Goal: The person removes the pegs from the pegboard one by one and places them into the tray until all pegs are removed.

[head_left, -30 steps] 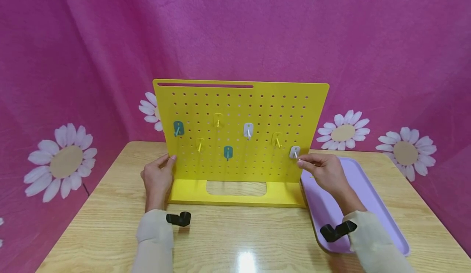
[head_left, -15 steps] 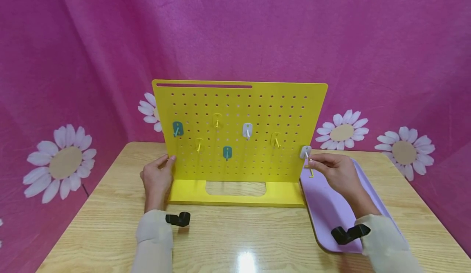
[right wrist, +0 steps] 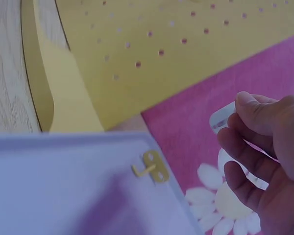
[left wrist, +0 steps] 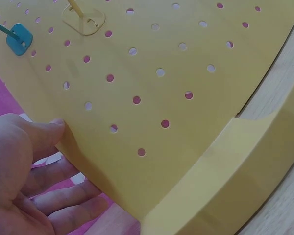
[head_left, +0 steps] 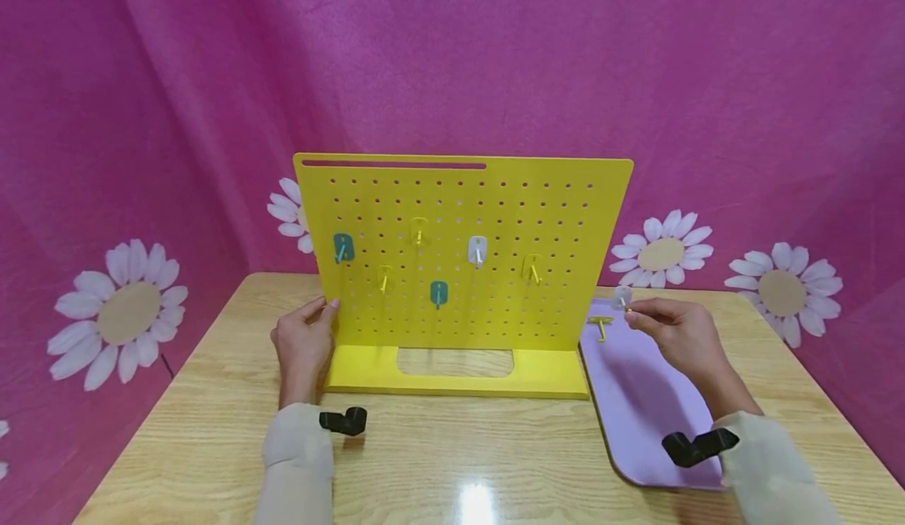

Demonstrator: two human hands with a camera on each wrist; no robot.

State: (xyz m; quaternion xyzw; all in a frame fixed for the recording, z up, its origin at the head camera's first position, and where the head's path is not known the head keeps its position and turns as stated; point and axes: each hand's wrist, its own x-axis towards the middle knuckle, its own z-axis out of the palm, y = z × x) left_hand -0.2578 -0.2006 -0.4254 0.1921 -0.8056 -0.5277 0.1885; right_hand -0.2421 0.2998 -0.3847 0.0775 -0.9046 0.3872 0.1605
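Note:
A yellow pegboard (head_left: 558, 171) stands upright on its yellow base. My left hand (head_left: 304, 344) grips its left edge, thumb on the front face and the other fingers behind, as the left wrist view shows. Off the board's right side, my right hand (head_left: 679, 335) pinches a white hook (head_left: 621, 298) by its peg, above the far end of the purple tray (head_left: 654, 407). In the right wrist view the fingers hide much of this hook's plate (right wrist: 219, 117). A yellow hook (head_left: 601, 326) lies in the tray below.
Still on the board are a white hook (head_left: 477, 250), teal hooks (head_left: 343, 247) and several yellow hooks (head_left: 532, 269). The wooden table (head_left: 438, 446) extends in front. Behind hangs a pink curtain (head_left: 452, 61) with daisies.
My right hand has drawn the white hook off the board's lower right and carried it rightward over the tray. The yellow hook in the tray has come into view. My left hand stays put.

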